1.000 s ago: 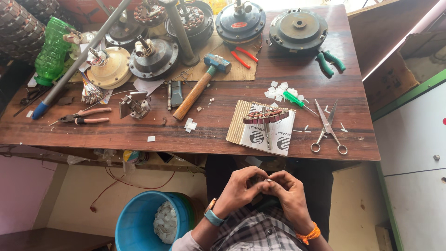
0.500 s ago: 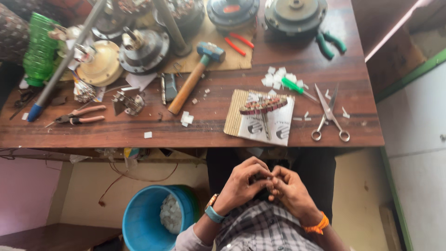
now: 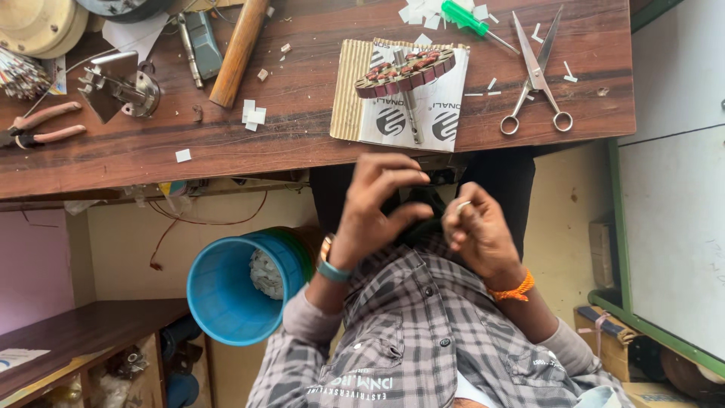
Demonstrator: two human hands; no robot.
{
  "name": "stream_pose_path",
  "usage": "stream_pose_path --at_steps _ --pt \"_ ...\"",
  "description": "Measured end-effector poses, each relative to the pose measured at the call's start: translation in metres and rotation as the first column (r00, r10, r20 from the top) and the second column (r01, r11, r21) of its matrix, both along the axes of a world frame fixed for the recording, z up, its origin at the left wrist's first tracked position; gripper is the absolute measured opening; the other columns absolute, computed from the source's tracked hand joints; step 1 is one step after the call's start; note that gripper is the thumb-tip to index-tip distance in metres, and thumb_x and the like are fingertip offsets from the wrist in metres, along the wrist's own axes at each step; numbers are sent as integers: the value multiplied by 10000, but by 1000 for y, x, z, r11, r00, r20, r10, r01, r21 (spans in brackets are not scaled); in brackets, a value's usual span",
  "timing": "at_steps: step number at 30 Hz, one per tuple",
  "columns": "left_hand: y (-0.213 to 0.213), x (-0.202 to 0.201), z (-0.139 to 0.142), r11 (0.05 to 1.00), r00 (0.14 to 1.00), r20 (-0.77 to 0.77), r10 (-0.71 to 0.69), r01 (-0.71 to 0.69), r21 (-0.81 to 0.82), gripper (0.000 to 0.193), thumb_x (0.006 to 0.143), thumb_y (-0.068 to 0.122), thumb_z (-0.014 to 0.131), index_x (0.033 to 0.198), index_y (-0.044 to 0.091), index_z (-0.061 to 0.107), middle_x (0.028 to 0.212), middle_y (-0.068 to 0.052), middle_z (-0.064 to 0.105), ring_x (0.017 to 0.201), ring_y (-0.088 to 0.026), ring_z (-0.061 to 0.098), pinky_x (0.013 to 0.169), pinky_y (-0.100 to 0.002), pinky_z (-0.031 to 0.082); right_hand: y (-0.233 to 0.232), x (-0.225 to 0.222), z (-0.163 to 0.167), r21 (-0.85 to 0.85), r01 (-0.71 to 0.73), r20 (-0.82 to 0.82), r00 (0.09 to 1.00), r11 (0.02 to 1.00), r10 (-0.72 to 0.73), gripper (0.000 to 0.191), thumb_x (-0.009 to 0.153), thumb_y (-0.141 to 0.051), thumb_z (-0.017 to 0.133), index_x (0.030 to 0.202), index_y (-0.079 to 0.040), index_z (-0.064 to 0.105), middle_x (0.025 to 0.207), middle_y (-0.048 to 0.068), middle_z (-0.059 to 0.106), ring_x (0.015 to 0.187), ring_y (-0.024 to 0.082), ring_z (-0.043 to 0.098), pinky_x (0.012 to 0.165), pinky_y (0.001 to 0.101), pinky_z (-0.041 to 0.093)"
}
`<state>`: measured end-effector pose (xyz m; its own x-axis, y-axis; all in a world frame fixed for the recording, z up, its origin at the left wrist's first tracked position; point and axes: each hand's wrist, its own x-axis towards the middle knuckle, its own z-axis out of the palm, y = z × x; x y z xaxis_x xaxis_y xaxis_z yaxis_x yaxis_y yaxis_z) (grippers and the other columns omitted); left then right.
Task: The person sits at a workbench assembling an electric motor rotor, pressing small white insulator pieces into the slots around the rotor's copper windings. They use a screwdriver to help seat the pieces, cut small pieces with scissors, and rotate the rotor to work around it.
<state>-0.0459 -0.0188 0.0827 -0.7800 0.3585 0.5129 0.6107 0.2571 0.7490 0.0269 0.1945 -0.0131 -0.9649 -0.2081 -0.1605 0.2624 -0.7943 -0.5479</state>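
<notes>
**Q:** Two hands meet below the bench edge; what does each one do?

**A:** Left hand (image 3: 377, 208) has its fingers curled and spread over a dark piece (image 3: 423, 211) held against the lap, thumb and fingertips closing on it from above. Right hand (image 3: 476, 234) pinches a small pale sliver (image 3: 462, 205) between thumb and forefinger, at 3 o'clock from the dark piece. What the dark piece is cannot be told; the fingers hide most of it.

**Q:** Where does the other work lie?

**A:** At 12 o'clock from the hands, a wound stator (image 3: 405, 72) rests on a corrugated card (image 3: 400, 98) on the wooden bench (image 3: 302, 143). Scissors (image 3: 535, 75) lie at 2 o'clock, a green-handled screwdriver (image 3: 467, 17) above them, a hammer handle (image 3: 239, 51) at 11 o'clock.

**Q:** What could go wrong from here?

**A:** Judged from the light pinch, the sliver could slip and fall to the floor or into the blue bucket (image 3: 234, 295) at 8 o'clock. With the hands working off the bench and unsupported, the dark piece could also shift under the spread left fingers. A raised elbow might nudge the card, whose near edge lies close to the bench edge.
</notes>
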Motion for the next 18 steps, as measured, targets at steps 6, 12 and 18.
stream_pose_path --at_steps 6,12,18 --pt "-2 -91 -11 965 928 -336 161 -220 -145 485 837 296 885 1249 148 676 1268 -56 644 1205 -278 567 1049 -402 497 30 -6 2 -110 183 -144 970 977 -198 155 1035 -144 710 1108 -83 588 968 50 639 802 108 564 671 234 527" --pt "17 -139 -32 982 969 -201 143 -164 -93 412 899 127 827 1283 135 681 1116 -33 770 950 -155 741 842 -293 591 47 -2 17 45 342 -237 916 939 -322 160 1012 -99 735 1107 -46 618 946 110 688 797 150 642 693 275 568" --pt "7 -122 -18 984 983 -51 178 -179 -10 347 909 98 830 1224 83 683 967 -61 794 819 -154 790 685 -265 602 49 -17 49 438 598 -505 781 671 -366 113 1079 -29 710 1068 10 604 915 176 699 690 163 674 622 274 576"
